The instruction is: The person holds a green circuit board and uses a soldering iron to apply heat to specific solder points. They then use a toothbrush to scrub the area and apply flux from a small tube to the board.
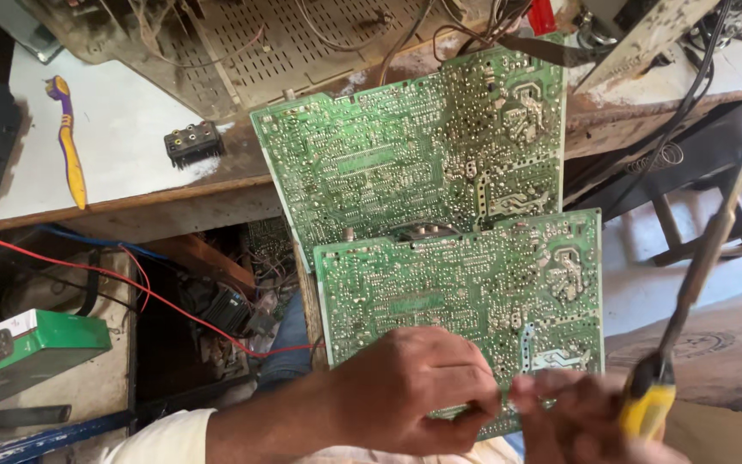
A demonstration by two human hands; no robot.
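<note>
Two green circuit boards lie solder side up, overlapping. The far board leans on the workbench edge, and the near board sits lower, towards me. My left hand, coming from a white sleeve, curls around the near board's lower edge. My right hand is blurred at the bottom right, touching the same edge. It grips a screwdriver with a yellow handle, whose shaft points up and to the right, away from the boards.
A purple and yellow toothbrush and a black connector block lie on the white bench top. A perforated metal chassis sits behind the boards. A green box and a red wire are at the lower left.
</note>
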